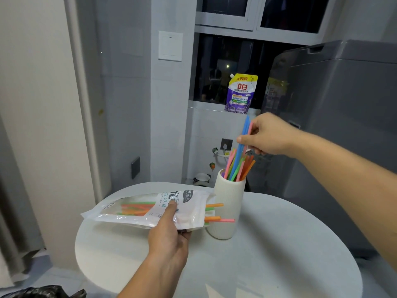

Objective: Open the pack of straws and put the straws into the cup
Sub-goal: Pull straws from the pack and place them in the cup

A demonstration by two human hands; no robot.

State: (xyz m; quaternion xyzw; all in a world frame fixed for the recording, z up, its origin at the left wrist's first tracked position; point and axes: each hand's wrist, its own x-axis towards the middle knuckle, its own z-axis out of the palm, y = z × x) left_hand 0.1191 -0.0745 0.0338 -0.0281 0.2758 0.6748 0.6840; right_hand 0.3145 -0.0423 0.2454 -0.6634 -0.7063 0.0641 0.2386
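Observation:
A white ribbed cup [227,205] stands on the round white table [279,244] and holds several coloured straws [238,168] leaning in it. My right hand [268,136] is above the cup, pinching a blue and a pink straw [245,134] whose lower ends reach down into the cup. My left hand [169,235] holds the clear plastic straw pack [141,209] level just above the table, left of the cup. The pack's open end faces the cup, with orange, green and pink straws [214,212] poking out of it.
A grey washing machine [335,125] stands close behind and to the right of the table. A purple detergent pouch [241,93] sits on the window ledge. A wall with a pipe is at the left, and a dark bag [45,292] lies at the bottom left.

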